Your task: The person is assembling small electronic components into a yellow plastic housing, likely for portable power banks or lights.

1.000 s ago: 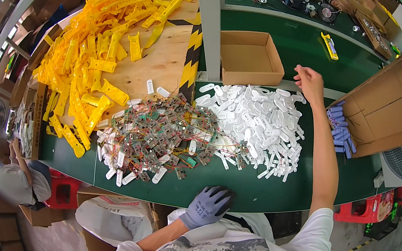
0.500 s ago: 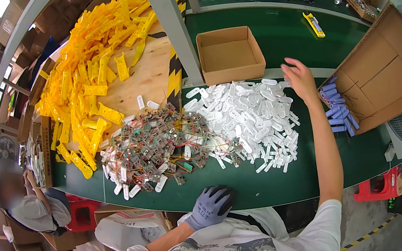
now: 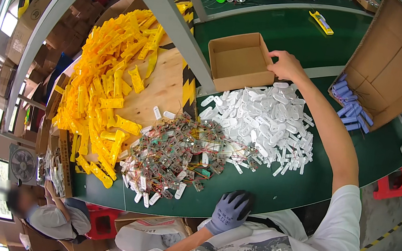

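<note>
**Supervisor:** Which item, and where?

**Operator:** I have the cardboard box (image 3: 245,81) open side up toward the back of the green table (image 3: 302,194), just behind the pile of white plastic parts (image 3: 271,122) and beside the grey post (image 3: 171,18).

**Supervisor:** Expected handling?

**Operator:** I judge it light, fairly stiff, dry rather than slippery and not fragile, though a wall may buckle under a hard squeeze. I would pinch the right wall at its rim, thumb and fingers on opposite faces.

**Supervisor:** Fingers?

**Operator:** My bare right hand (image 3: 288,68) is at that rim, fingers bent. Contact appears likely; I cannot tell whether they grip. My gloved left hand (image 3: 230,212) rests at the table's near edge, fingers loosely curved; nothing shows in it, but its palm is hidden.
</note>
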Demonstrator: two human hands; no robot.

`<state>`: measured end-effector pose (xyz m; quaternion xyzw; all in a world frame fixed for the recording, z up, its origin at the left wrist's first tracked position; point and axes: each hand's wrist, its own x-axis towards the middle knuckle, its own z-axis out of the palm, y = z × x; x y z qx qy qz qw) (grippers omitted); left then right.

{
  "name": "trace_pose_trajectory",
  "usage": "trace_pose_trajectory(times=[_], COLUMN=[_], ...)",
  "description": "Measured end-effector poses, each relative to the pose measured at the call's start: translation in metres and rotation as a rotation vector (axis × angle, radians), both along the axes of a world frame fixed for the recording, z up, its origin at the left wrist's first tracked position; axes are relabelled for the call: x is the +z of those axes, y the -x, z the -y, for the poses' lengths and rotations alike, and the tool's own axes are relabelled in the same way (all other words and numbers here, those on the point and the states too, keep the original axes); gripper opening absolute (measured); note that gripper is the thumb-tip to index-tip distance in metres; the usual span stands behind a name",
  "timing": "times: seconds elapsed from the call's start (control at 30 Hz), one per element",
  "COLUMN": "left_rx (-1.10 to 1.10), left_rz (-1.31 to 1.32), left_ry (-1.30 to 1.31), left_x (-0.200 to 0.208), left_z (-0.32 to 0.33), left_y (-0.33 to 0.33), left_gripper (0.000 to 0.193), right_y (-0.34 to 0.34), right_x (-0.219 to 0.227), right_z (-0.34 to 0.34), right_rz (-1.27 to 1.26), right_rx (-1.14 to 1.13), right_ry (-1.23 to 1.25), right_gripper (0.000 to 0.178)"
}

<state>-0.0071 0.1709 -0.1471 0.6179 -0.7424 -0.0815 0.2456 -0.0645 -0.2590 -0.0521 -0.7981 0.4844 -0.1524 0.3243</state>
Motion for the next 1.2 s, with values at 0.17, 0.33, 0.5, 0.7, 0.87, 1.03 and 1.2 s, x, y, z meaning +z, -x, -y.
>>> trace_pose_trajectory(times=[0.17,0.33,0.5,0.7,0.87,1.03,1.2], left_rx=[-0.005,-0.008,-0.014,-0.007,-0.003,-0.025,-0.060], left_rz=[0.036,0.016,0.049,0.056,0.019,0.069,-0.026], left_ry=[-0.018,0.023,0.011,0.056,0.041,0.036,0.069], left_x=[-0.005,-0.005,0.001,-0.004,0.007,0.006,0.054], left_z=[0.001,0.004,0.002,0.004,0.008,0.008,0.035], left_y=[0.001,0.004,0.002,0.005,0.005,0.005,-0.014], left_gripper=[0.040,0.039,0.039,0.042,0.041,0.045,0.045], right_y=[-0.012,0.022,0.031,0.073,0.116,0.151,0.152], right_x=[-0.026,0.047,0.027,0.027,-0.008,-0.055,-0.072], right_z=[0.014,-0.006,-0.014,-0.054,-0.084,-0.086,-0.089], right_rz=[-0.058,-0.122,-0.106,0.181,0.382,0.535,0.513], right_rx=[-0.062,0.081,0.010,-0.040,-0.066,-0.179,-0.211], right_ry=[0.528,-0.077,0.185,0.210,0.089,0.181,0.276], right_gripper=[0.051,0.043,0.035,0.026,0.020,0.017,0.016])
